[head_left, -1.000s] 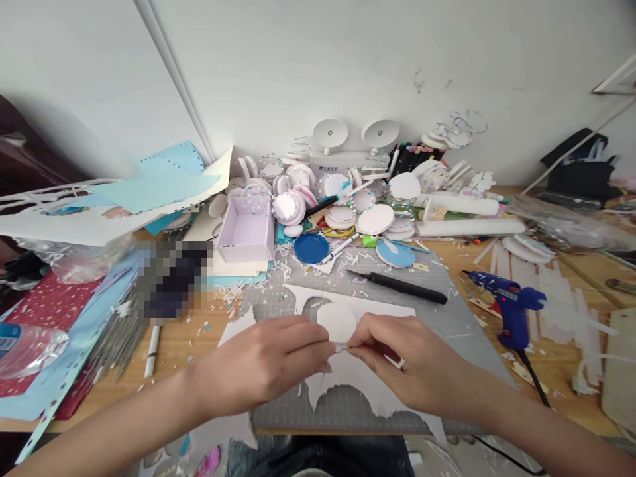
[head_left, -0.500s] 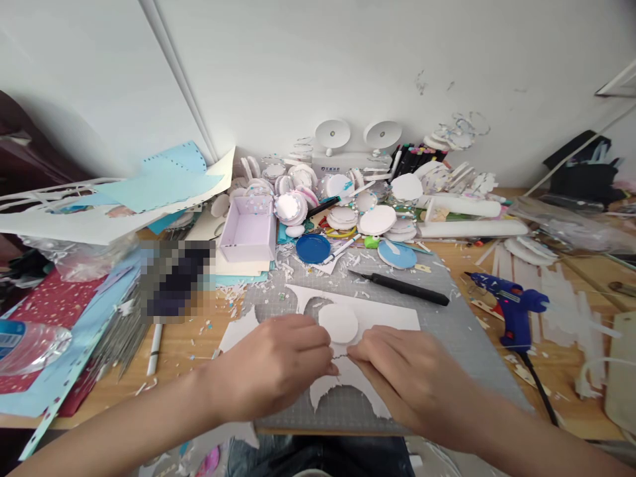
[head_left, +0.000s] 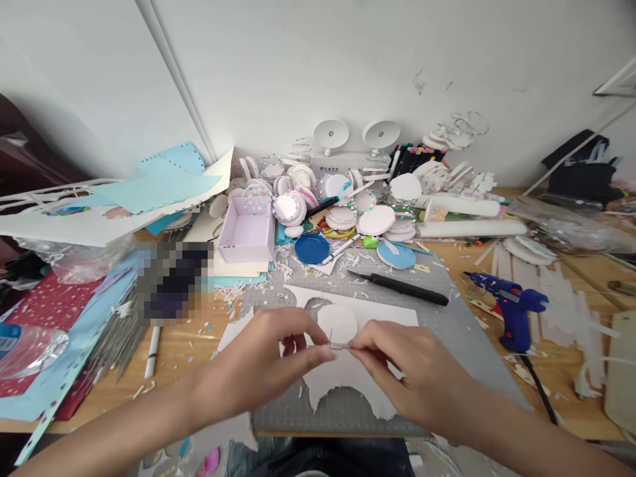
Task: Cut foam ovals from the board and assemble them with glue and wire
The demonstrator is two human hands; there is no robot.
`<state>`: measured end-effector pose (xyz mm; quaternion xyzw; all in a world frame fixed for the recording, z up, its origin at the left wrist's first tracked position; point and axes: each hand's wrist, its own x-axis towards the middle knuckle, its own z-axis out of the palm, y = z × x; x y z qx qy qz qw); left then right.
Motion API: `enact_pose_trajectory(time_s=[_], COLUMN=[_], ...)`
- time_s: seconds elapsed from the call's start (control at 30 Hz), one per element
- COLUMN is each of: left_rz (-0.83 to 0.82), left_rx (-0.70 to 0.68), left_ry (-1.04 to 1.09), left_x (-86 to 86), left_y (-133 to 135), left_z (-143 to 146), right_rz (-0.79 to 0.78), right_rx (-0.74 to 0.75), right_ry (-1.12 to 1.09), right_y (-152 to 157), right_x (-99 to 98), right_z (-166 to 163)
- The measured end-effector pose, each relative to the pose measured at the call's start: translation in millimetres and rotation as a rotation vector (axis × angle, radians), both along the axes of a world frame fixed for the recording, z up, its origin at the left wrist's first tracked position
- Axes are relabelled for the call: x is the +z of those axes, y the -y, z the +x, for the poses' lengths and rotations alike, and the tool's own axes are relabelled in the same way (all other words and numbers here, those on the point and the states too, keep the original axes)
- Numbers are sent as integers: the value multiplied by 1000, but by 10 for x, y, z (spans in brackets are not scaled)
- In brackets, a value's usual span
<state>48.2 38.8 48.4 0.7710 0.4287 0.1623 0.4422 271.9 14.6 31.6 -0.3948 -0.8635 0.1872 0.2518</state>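
Observation:
Over the cut white sheet [head_left: 377, 317], both my hands pinch a thin wire [head_left: 340, 346] that spans the short gap between them. The thumb and index finger of my left hand [head_left: 278, 358] close on one end, its other fingers loosely curled. A fine tip of the wire stands up beside that index fingertip. My right hand [head_left: 412, 371] grips the other end between thumb and forefinger. Just behind the wire, a white foam-like disc [head_left: 338, 323] lies on the sheet, partly covered by my left fingers. The sheet has curved cut-outs with ragged edges.
Beyond the sheet, a black craft knife [head_left: 407, 290] lies on the grey cutting mat [head_left: 462, 338]. A blue glue gun [head_left: 511, 301] with its cord is at the right. A lilac box [head_left: 247, 255], a blue lid [head_left: 312, 249] and piled white discs [head_left: 377, 219] stand behind. Wires [head_left: 119, 331] lie left.
My left hand has turned and its fingers have opened out a little, still pinching the wire. The wire has risen slightly and one tip now points up.

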Motion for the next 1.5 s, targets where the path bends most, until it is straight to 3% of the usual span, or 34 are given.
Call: enact_pose_trajectory(time_s=[0.17, 0.23, 0.47, 0.67, 0.77, 0.83, 0.9, 0.97, 1.03, 1.1, 1.17, 1.3, 1.4, 1.5], left_rz=[831, 1034, 1175, 1170, 1052, 848, 506, 34, -389, -564, -464, 167, 568, 835], left_rx=[-119, -205, -263, -292, -276, -246, -185, -169, -215, -259, -227, -188, -312, -402], left_ry=[-221, -313, -354, -329, -307, -237, -132, -27, 61, 123, 107, -9, -52, -86], left_x=[-92, -87, -42, -88, -82, -59, -19, 28, 68, 92, 95, 59, 37, 28], left_y=[111, 101, 32, 33, 34, 27, 2, -43, -92, -118, -106, -11, 27, 14], left_z=[-92, -100, -53, -40, -21, -6, 5, 6, -5, -24, -46, -89, -107, -105], right_rz=[-274, -312, -365, -169, 70, 290, 513, 668, 693, 559, 323, -88, -262, -291], right_rx=[-83, -82, -62, -55, -19, 3, 34, 78, 89, 62, 30, 4, -28, -33], right_ry=[-33, -48, -17, 96, 158, 217, 256, 246, 195, 128, 56, 2, -2, 17], right_y=[-32, -36, -62, -74, -66, -61, -60, -59, -60, -65, -74, -89, -89, -83], right_x=[-15, -15, 36, -27, -103, -144, -167, -166, -144, -105, -62, -1, 16, 14], right_z=[5, -5, 0, 6, 15, 29, 44, 51, 47, 37, 31, 28, 14, -1])
